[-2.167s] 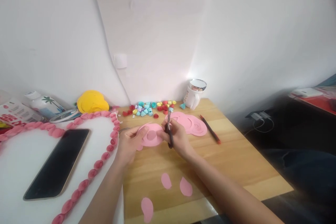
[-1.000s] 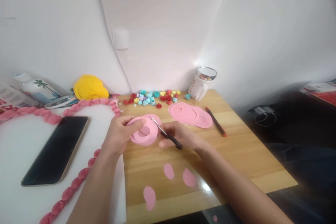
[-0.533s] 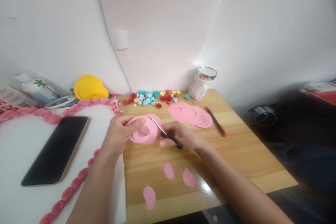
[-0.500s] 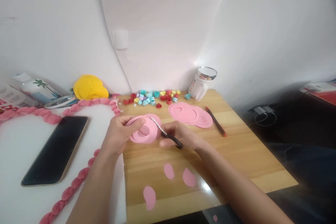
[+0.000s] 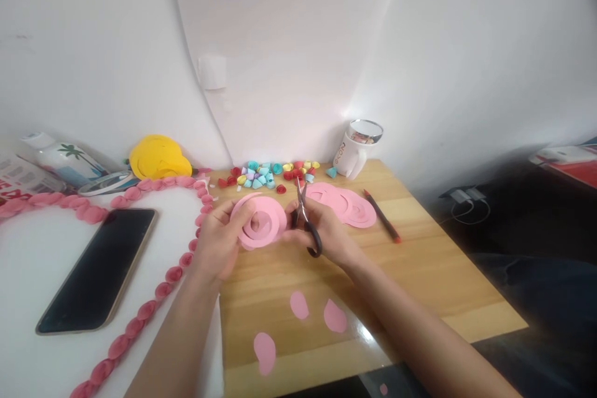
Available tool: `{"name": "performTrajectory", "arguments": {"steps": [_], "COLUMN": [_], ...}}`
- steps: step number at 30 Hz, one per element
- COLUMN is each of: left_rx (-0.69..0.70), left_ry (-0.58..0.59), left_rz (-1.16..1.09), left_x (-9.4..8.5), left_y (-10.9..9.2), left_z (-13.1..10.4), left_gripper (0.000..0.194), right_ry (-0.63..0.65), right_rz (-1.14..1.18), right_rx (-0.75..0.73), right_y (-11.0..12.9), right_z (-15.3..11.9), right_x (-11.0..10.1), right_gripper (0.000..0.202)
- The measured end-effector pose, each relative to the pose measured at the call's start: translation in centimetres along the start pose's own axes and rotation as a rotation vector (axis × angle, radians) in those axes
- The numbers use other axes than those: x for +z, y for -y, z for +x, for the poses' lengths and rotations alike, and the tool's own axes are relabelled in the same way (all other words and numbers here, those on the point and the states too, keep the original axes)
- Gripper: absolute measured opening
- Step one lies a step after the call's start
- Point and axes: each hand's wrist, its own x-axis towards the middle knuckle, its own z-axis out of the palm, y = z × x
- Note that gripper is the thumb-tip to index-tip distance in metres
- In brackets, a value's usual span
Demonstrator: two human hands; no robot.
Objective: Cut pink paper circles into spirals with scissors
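My left hand is closed on a pink paper spiral, thumb on top, its rings overlapping around a small gap. Black-handled scissors are held in my right hand, blades pointing up and slightly parted, clear of the paper. The fingers of that hand are near the spiral's right edge; whether they touch it I cannot tell. Behind the right hand lie more pink paper spirals, overlapping flat on the wooden table. Nearer to me are pink paper scraps.
A red-and-black pen lies right of the spirals. At the back stand a white mug and several small rolled paper flowers. On the left, a phone rests on a white board edged with pink flowers. Yellow paper leans behind.
The scissors have left the spiral's edge and turned upright in my right hand. My left hand has turned the spiral, so its gap shows more.
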Motion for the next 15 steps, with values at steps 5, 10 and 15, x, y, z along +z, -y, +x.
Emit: {"name": "performTrajectory", "arguments": {"steps": [5,10,15], "left_rx": [0.015,0.099,0.213], "left_ry": [0.058,0.104,-0.063], "left_rz": [-0.051,0.015,0.692], "left_x": [0.6,0.2,-0.8], "left_y": [0.5,0.6,1.6], "left_z": [-0.2,-0.1,1.0], "left_gripper": [0.016,0.025,0.034], "right_ry": [-0.155,-0.283,-0.584], "right_rz": [-0.015,0.032,-0.078], "right_rx": [-0.01,-0.043,0.074], "right_y": [-0.4,-0.5,-0.7], "right_z": [0.2,0.4,0.9], "right_x": [0.0,-0.4,-2.4], "right_gripper": [0.03,0.03,0.028]}}
